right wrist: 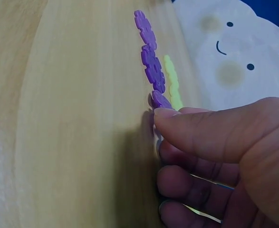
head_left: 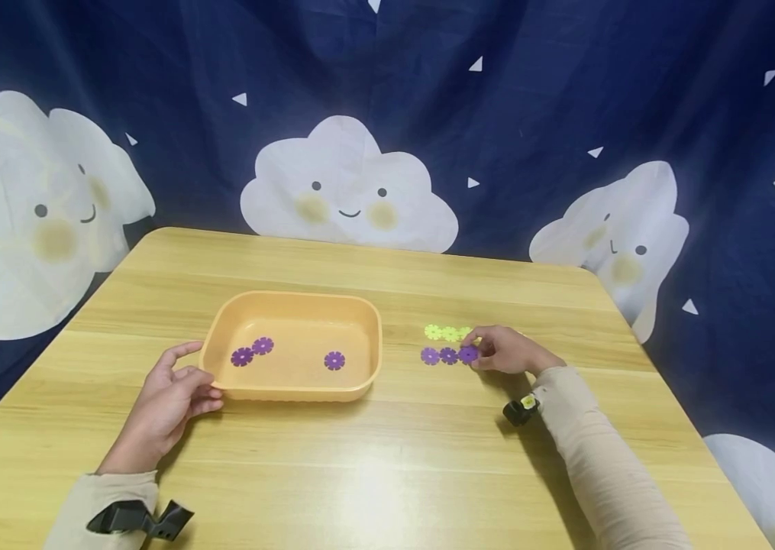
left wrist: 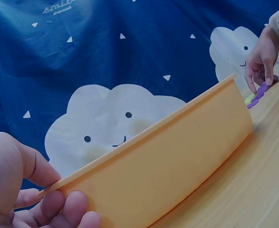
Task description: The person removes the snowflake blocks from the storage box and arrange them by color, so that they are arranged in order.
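My left hand (head_left: 166,401) pinches the left rim of an orange plastic bin (head_left: 298,394), thumb on one side of the wall and fingers on the other in the left wrist view. Three purple flower-shaped slotted discs lie inside: two touching at the left, one disc (head_left: 334,360) at the right. To the right of the bin, my right hand (head_left: 507,349) holds a purple disc (right wrist: 161,100) between thumb and fingers, at the right end of a row with two other purple discs (head_left: 439,356). Behind them runs a row of yellow-green discs (head_left: 442,333), its right end partly hidden by the hand.
Everything stands on a light wooden table (head_left: 387,466) with rounded far corners. A dark blue curtain (head_left: 497,114) printed with smiling clouds hangs behind it. Both wrists wear small black camera mounts, the left mount (head_left: 140,519) being low in the head view.
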Available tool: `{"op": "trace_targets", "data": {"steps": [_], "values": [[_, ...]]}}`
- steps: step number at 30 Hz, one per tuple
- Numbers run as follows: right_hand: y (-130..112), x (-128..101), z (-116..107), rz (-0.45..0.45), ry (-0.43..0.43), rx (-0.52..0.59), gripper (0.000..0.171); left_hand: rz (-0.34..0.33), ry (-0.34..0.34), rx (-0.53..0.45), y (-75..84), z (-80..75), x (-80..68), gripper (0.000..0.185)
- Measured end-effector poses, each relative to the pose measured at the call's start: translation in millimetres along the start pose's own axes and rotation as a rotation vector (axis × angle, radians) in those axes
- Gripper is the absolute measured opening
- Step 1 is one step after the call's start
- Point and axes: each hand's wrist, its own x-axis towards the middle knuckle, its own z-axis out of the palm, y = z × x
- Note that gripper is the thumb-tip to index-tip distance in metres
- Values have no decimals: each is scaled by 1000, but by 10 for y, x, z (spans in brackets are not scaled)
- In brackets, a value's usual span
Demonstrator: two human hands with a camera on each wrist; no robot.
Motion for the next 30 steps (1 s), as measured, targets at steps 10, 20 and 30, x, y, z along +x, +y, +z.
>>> {"op": "trace_targets", "data": {"steps": [10,20,30], "values": [[11,8,8,3,0,-11,29,-2,-6,7,1,-1,0,48],[-30,-1,-14,35,-1,-32,31,2,-7,5,-3,5,-1,48],[-198,138,-97,-33,7,-28,30,13,-8,-2,1,4,-2,46]]}}
